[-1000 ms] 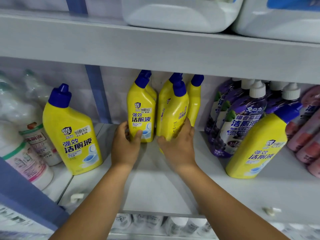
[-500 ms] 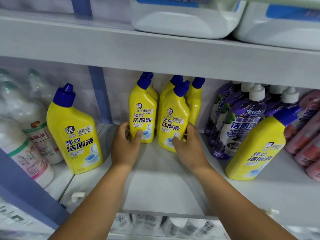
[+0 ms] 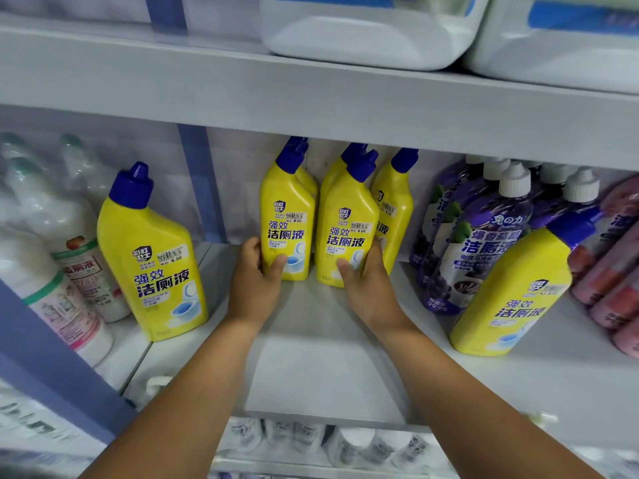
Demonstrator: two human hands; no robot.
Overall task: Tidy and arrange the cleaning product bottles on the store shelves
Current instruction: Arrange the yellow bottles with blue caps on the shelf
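Note:
Several yellow toilet-cleaner bottles with blue caps stand at the back of the middle shelf (image 3: 321,375). My left hand (image 3: 256,281) grips the base of the left yellow bottle (image 3: 287,219), thumb on its label. My right hand (image 3: 366,285) grips the base of the neighbouring yellow bottle (image 3: 347,229), which stands upright with its label facing me. More yellow bottles stand behind these two, one at the right (image 3: 396,205). A separate yellow bottle (image 3: 152,257) stands at the front left, and another (image 3: 515,295) leans at the front right.
White bottles with green bands (image 3: 58,271) crowd the left side behind a blue upright (image 3: 200,181). Purple bottles with white caps (image 3: 484,236) and pink bottles (image 3: 615,278) fill the right. The upper shelf (image 3: 311,98) carries large white jugs (image 3: 373,32). More bottles show on the shelf below.
My right hand has turned its yellow bottle from side-on to label-forward and set it upright beside the left one. My left hand has kept its hold on the left bottle.

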